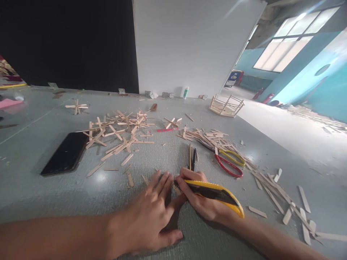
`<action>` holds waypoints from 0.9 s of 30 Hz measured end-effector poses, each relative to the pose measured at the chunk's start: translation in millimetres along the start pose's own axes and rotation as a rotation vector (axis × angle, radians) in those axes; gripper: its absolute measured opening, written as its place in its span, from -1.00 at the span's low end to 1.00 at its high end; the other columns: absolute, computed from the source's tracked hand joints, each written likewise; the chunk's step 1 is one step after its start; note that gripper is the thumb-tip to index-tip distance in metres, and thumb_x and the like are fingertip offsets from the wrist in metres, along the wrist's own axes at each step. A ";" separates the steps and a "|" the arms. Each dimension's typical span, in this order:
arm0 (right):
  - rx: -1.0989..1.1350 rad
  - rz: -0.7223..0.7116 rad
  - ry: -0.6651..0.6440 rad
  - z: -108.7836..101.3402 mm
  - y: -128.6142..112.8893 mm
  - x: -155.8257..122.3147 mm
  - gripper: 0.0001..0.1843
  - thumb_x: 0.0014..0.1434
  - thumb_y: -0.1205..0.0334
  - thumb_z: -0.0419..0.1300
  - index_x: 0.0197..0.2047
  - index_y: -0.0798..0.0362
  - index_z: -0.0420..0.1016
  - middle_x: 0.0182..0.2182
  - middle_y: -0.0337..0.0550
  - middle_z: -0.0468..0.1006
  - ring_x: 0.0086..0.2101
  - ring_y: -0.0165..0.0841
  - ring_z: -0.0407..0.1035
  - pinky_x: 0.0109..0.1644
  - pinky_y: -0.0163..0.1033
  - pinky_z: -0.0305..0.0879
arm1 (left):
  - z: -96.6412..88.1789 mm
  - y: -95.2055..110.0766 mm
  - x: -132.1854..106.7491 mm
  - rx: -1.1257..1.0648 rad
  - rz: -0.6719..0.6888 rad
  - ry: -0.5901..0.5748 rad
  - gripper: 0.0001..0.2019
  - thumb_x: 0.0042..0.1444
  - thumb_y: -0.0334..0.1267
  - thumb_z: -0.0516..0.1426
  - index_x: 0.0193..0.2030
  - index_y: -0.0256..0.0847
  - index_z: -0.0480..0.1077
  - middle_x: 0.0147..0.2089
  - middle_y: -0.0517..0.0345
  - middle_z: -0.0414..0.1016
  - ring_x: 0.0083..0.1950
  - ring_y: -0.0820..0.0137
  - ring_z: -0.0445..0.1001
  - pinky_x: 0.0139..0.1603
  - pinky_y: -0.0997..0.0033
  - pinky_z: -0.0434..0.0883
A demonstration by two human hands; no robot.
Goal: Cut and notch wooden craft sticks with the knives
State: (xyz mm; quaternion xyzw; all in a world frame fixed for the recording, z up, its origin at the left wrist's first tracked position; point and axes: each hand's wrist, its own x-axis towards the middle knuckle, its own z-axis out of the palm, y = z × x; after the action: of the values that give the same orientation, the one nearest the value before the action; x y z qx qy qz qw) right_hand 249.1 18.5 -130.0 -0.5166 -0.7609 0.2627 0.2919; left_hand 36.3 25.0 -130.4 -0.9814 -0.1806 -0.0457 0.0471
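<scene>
"What's there, left to right?"

"On the bench (103,195), one black phone (64,153) at the left, one small star of sticks (77,107) at the upper left, then a heap of loose sticks (134,124) too tangled to count. One glue stick (185,92) stands upper centre. One pencil (190,157) and one black pen (194,159) lie side by side, then one pair of scissors (222,156) and one six-sided stick frame (224,113) toward the upper right."

"And the knife?"

"One yellow utility knife (214,192), below and right of centre. Its long axis slants from mid-frame down toward the lower right; the front end points left, at the other hand's fingertips."

"How are the hands posed?"

"The left hand (151,213) is spread palm down, fingers outstretched, thumb apart. The right hand (202,202) grips the knife near its front like a pen, the handle's rear above the wrist."
</scene>
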 end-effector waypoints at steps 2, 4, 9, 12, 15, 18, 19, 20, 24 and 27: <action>-0.012 -0.020 -0.009 0.1 1.2 0.1 -0.61 0.50 0.03 -0.08 -0.41 -0.08 0.11 -0.53 -0.28 0.29 -0.51 -0.35 0.21 -0.43 -0.19 0.18 | 0.2 0.6 0.5 0.001 0.001 0.003 -0.23 0.44 0.20 -0.14 0.46 -0.48 0.19 0.34 -0.63 0.32 0.41 -0.29 0.29 0.39 -0.28 0.10; -0.027 -0.035 -0.016 -0.3 1.7 0.3 -0.61 0.50 0.04 -0.08 -0.41 -0.08 0.10 -0.54 -0.29 0.29 -0.52 -0.35 0.20 -0.43 -0.20 0.17 | 0.7 1.6 0.8 -0.003 -0.010 0.021 -0.24 0.43 0.20 -0.11 0.45 -0.48 0.21 0.34 -0.63 0.32 0.42 -0.28 0.28 0.42 -0.29 0.04; -0.058 -0.049 -0.027 -3.5 -0.2 0.4 -0.61 0.50 0.07 -0.09 -0.41 -0.07 0.09 -0.54 -0.30 0.27 -0.51 -0.36 0.19 -0.43 -0.21 0.15 | 1.6 2.8 1.3 0.016 -0.029 0.062 -0.26 0.41 0.20 -0.08 0.42 -0.45 0.26 0.31 -0.57 0.38 0.39 -0.26 0.34 0.42 -0.28 0.01; -0.075 -0.067 -0.045 -5.6 -1.7 0.8 -0.61 0.50 0.05 -0.11 -0.40 -0.06 0.11 -0.52 -0.30 0.27 -0.51 -0.37 0.17 -0.43 -0.22 0.16 | 1.4 2.6 1.4 0.028 -0.028 0.068 -0.26 0.41 0.20 -0.09 0.43 -0.43 0.25 0.31 -0.54 0.40 0.38 -0.25 0.35 0.41 -0.27 0.01; -0.095 -0.078 -0.058 -6.5 -2.0 1.8 -0.61 0.51 0.08 -0.12 -0.40 -0.07 0.08 -0.52 -0.30 0.27 -0.51 -0.36 0.17 -0.41 -0.22 0.18 | 1.1 2.5 1.2 0.039 -0.021 0.064 -0.25 0.41 0.19 -0.09 0.44 -0.45 0.23 0.30 -0.56 0.40 0.37 -0.25 0.36 0.41 -0.27 0.02; -0.117 -0.096 -0.071 -7.7 -0.2 2.8 -0.63 0.51 0.14 -0.13 -0.40 -0.08 0.08 -0.53 -0.30 0.27 -0.52 -0.34 0.19 -0.38 -0.19 0.21 | 1.3 2.3 0.8 0.040 -0.016 0.056 -0.24 0.41 0.19 -0.10 0.43 -0.48 0.23 0.30 -0.59 0.39 0.37 -0.26 0.36 0.41 -0.28 0.02; -0.128 -0.116 -0.081 -8.4 1.0 2.8 -0.64 0.50 0.16 -0.14 -0.40 -0.08 0.10 -0.52 -0.28 0.28 -0.51 -0.33 0.21 -0.36 -0.17 0.22 | 1.4 2.2 0.7 0.038 -0.018 0.056 -0.25 0.41 0.19 -0.10 0.43 -0.47 0.24 0.30 -0.60 0.39 0.37 -0.26 0.37 0.41 -0.27 0.02; -0.140 -0.145 -0.095 -9.4 2.5 2.7 -0.65 0.49 0.18 -0.14 -0.39 -0.08 0.13 -0.50 -0.25 0.31 -0.49 -0.32 0.23 -0.34 -0.15 0.22 | 1.5 2.2 0.7 0.035 -0.021 0.058 -0.24 0.41 0.20 -0.09 0.43 -0.47 0.24 0.30 -0.61 0.38 0.37 -0.26 0.37 0.41 -0.27 0.03; -0.186 -0.241 -0.132 -12.9 9.1 1.0 -0.73 0.43 0.21 -0.10 -0.34 -0.04 0.23 -0.37 -0.15 0.40 -0.40 -0.28 0.27 -0.25 -0.12 0.23 | 1.6 2.2 0.7 0.022 -0.029 0.073 -0.25 0.39 0.20 -0.05 0.42 -0.44 0.26 0.31 -0.61 0.37 0.37 -0.26 0.36 0.39 -0.23 0.11; -0.197 -0.227 -0.112 -12.8 11.4 -0.1 -0.70 0.46 0.25 -0.12 -0.35 -0.03 0.21 -0.40 -0.20 0.38 -0.42 -0.32 0.27 -0.24 -0.16 0.22 | 1.4 1.8 0.8 0.009 -0.033 0.069 -0.27 0.39 0.20 -0.05 0.41 -0.42 0.28 0.33 -0.58 0.36 0.37 -0.25 0.36 0.37 -0.18 0.18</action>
State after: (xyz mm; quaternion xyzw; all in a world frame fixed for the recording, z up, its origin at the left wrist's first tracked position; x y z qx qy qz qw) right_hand 265.6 23.4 -129.1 -0.4379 -0.8516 0.1805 0.2247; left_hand 37.8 23.8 -131.9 -0.9758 -0.1953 -0.0797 0.0571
